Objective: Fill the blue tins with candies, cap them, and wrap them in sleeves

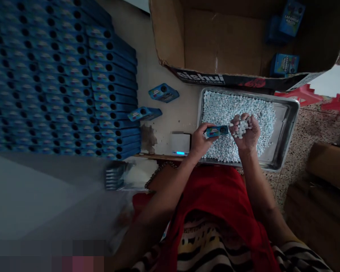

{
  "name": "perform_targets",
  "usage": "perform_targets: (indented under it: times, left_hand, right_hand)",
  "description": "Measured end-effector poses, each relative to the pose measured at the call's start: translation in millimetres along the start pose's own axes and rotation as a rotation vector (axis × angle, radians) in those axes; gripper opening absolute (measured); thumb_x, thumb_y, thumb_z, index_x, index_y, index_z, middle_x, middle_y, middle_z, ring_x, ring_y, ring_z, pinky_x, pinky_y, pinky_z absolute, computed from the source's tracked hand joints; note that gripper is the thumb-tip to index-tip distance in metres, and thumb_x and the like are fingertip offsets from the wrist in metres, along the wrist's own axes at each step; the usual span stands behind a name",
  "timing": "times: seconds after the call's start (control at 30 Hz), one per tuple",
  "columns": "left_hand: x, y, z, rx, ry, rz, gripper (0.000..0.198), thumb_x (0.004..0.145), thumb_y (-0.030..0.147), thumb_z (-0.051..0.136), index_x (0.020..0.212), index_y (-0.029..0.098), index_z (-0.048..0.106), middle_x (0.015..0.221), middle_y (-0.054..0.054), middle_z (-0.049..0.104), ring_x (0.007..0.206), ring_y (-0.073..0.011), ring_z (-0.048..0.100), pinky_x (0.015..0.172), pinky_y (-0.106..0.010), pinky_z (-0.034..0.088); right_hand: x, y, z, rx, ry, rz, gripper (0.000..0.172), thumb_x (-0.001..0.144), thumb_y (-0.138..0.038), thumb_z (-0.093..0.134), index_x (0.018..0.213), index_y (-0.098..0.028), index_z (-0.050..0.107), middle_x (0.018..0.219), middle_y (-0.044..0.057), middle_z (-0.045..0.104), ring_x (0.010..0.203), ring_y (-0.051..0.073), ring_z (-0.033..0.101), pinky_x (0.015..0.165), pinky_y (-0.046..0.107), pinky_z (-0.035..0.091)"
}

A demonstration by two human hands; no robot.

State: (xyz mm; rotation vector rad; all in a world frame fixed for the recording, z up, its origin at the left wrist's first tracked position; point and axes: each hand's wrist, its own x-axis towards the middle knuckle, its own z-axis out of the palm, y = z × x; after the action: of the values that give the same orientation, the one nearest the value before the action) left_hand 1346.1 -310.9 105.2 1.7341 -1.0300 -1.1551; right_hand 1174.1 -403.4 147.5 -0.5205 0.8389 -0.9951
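My left hand (200, 140) grips a small blue box (217, 131), held sideways over a metal tray (283, 124). My right hand (245, 132) is cupped around a handful of small white pellets (239, 128), right against the open end of the box. The tray is heaped with the same white pellets (229, 109).
A large stack of blue boxes (59, 79) with round holes fills the left. Two loose blue boxes (163, 92) (144, 113) lie beside it. An open cardboard carton (229, 41) with a few blue boxes stands behind the tray. A small scale (180, 143) sits by my left hand.
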Motion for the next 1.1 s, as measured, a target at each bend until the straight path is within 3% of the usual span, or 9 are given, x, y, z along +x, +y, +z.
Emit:
perform_targets:
  times: [0.1, 0.23, 0.33, 0.4, 0.53, 0.67, 0.77, 0.87, 1.1]
  left_hand:
    - [-0.6, 9.8, 2.2, 0.119, 0.035, 0.094, 0.037, 0.075, 0.014, 0.085, 0.109, 0.024, 0.074, 0.111, -0.003, 0.077, 0.108, -0.0251, 0.073, 0.099, -0.038, 0.059]
    - [-0.1, 17.0, 1.6, 0.251, 0.066, 0.137, 0.037, 0.074, 0.011, 0.088, 0.106, 0.024, 0.075, 0.107, -0.003, 0.076, 0.105, -0.0261, 0.072, 0.096, -0.039, 0.057]
    - [-0.4, 18.1, 2.4, 0.278, 0.077, 0.142, 0.037, 0.074, 0.011, 0.089, 0.106, 0.024, 0.074, 0.107, -0.003, 0.075, 0.105, -0.0264, 0.071, 0.095, -0.039, 0.056]
    - [-1.5, 19.7, 1.7, 0.313, 0.068, 0.147, 0.037, 0.075, 0.012, 0.089, 0.106, 0.024, 0.073, 0.108, -0.004, 0.075, 0.106, -0.0272, 0.070, 0.095, -0.040, 0.056]
    - [-2.3, 22.4, -9.9, 0.384, 0.008, 0.199, 0.037, 0.078, 0.006, 0.084, 0.109, 0.024, 0.074, 0.112, -0.006, 0.076, 0.112, -0.0297, 0.069, 0.103, -0.044, 0.056]
    - [2.5, 14.4, -25.2, 0.275, 0.093, 0.148, 0.043, 0.077, 0.000, 0.079, 0.112, 0.025, 0.075, 0.116, -0.004, 0.077, 0.116, -0.0272, 0.072, 0.106, -0.042, 0.058]
    - [6.9, 3.3, -24.8, 0.107, 0.022, 0.081, 0.041, 0.076, 0.008, 0.085, 0.113, 0.023, 0.076, 0.115, -0.002, 0.079, 0.110, -0.0246, 0.075, 0.102, -0.038, 0.060]
    - [7.5, -7.6, -16.7, -0.069, -0.032, 0.001, 0.040, 0.076, 0.018, 0.090, 0.113, 0.022, 0.076, 0.112, -0.002, 0.080, 0.103, -0.0224, 0.077, 0.096, -0.035, 0.061]
    - [-3.1, -26.2, -1.4, -0.318, -0.036, -0.048, 0.045, 0.074, 0.034, 0.093, 0.114, 0.023, 0.074, 0.117, -0.003, 0.080, 0.108, -0.0221, 0.076, 0.101, -0.036, 0.060]
  right_hand:
    - [-7.0, -0.6, 20.7, -0.094, -0.006, -0.119, 0.053, 0.092, -0.074, 0.063, 0.070, -0.027, 0.050, 0.079, 0.003, 0.059, 0.075, 0.021, 0.061, 0.075, 0.042, 0.059]
    - [-9.1, 1.4, 29.2, -0.177, -0.028, -0.184, 0.053, 0.088, -0.069, 0.065, 0.062, -0.026, 0.048, 0.085, 0.005, 0.060, 0.086, 0.022, 0.062, 0.087, 0.044, 0.057]
    - [-9.3, 6.2, 33.2, -0.178, 0.014, -0.172, 0.055, 0.088, -0.066, 0.066, 0.059, -0.026, 0.043, 0.077, 0.004, 0.056, 0.076, 0.020, 0.057, 0.078, 0.040, 0.055]
    - [-7.1, 12.2, 32.5, -0.160, 0.120, -0.138, 0.057, 0.092, -0.066, 0.065, 0.060, -0.027, 0.039, 0.070, 0.002, 0.052, 0.065, 0.017, 0.050, 0.070, 0.037, 0.053]
    - [4.7, 22.4, 6.1, 0.036, 0.292, -0.067, 0.063, 0.097, -0.066, 0.068, 0.065, -0.026, 0.033, 0.067, -0.002, 0.053, 0.054, 0.012, 0.042, 0.056, 0.031, 0.049]
    - [11.1, 21.4, -40.4, 0.246, 0.456, 0.093, 0.067, 0.100, -0.057, 0.074, 0.065, -0.023, 0.027, 0.063, -0.004, 0.054, 0.049, 0.007, 0.041, 0.046, 0.022, 0.039]
    - [1.4, 18.4, -60.1, 0.246, 0.631, 0.330, 0.061, 0.106, -0.051, 0.069, 0.067, -0.022, 0.032, 0.057, -0.006, 0.052, 0.044, 0.005, 0.041, 0.041, 0.016, 0.032]
    - [-15.0, 16.7, -61.9, 0.187, 0.676, 0.430, 0.052, 0.109, -0.052, 0.065, 0.072, -0.023, 0.043, 0.053, -0.008, 0.049, 0.039, 0.005, 0.037, 0.038, 0.016, 0.028]
    - [-27.8, 1.1, -53.9, 0.155, 0.586, 0.407, 0.046, 0.109, -0.051, 0.067, 0.077, -0.024, 0.047, 0.053, -0.011, 0.046, 0.039, 0.004, 0.031, 0.038, 0.015, 0.026]
